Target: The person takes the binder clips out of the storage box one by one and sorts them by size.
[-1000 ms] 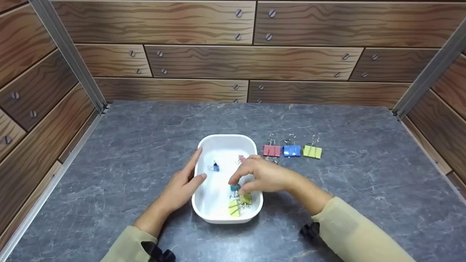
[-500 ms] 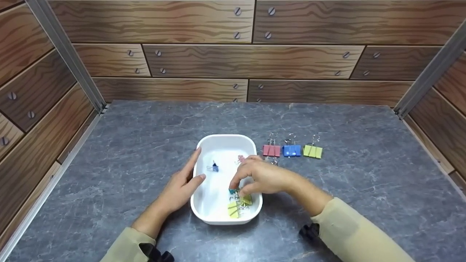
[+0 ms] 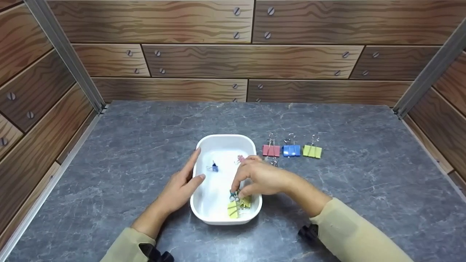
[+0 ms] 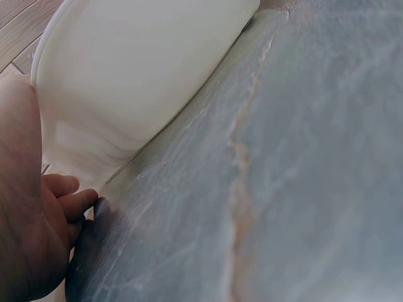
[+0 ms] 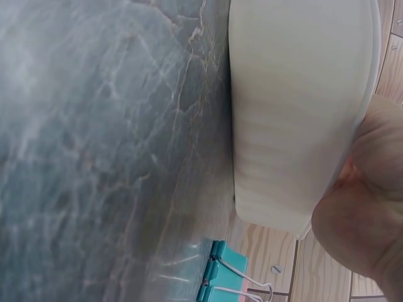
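A white plastic tub [image 3: 198, 214] stands before me on the table. My left hand [image 3: 177, 190] rests along its left side, index finger straight by the rim and thumb over the edge. Into the tub reaches my right hand [image 3: 260, 178], its thumb and index finger pinching a small teal binder clip [image 3: 232, 194], partly hidden by the fingertips. Close by lie a yellow-green binder clip [image 3: 233, 210] and another yellow-green clip [image 3: 245, 201]. A small blue binder clip [image 3: 214, 167] sits farther left inside, and a small pink clip [image 3: 240, 158] near the far right.
Right of the tub, a pink binder clip [image 3: 271, 150], a blue binder clip [image 3: 291, 150] and a yellow-green binder clip [image 3: 312, 151] stand in a row. A larger teal binder clip [image 5: 225, 270] shows in the right wrist view. Wood-patterned panels [image 3: 204, 62] enclose the table.
My right fingertips have moved slightly toward me and turned the small teal clip, now closer to the yellow-green ones. The left hand stays on the tub, which has barely shifted.
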Action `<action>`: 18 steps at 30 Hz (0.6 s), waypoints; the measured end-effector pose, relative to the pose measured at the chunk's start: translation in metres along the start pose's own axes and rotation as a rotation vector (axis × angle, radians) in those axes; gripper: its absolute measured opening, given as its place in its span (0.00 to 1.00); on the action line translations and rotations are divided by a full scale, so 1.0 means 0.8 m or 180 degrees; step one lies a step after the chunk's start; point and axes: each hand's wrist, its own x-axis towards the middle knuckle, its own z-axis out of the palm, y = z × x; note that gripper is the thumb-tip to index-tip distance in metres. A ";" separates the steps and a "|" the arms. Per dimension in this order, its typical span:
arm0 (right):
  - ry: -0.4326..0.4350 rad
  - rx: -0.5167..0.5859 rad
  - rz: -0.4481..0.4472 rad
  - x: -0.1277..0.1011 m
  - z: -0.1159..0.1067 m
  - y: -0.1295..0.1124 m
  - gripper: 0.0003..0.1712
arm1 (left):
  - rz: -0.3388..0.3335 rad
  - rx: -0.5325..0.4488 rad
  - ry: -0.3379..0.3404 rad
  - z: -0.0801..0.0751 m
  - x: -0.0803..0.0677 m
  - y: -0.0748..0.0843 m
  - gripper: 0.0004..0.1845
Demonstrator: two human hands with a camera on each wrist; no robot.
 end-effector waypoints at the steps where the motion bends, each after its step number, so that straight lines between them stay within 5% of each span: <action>1: 0.0005 -0.0002 0.0006 0.000 0.000 0.000 0.08 | 0.0010 0.0009 0.0002 0.000 0.000 0.000 0.39; 18: 0.0141 0.0103 0.0004 0.003 0.003 0.002 0.04 | 0.0038 0.0043 0.0043 -0.001 -0.001 0.000 0.39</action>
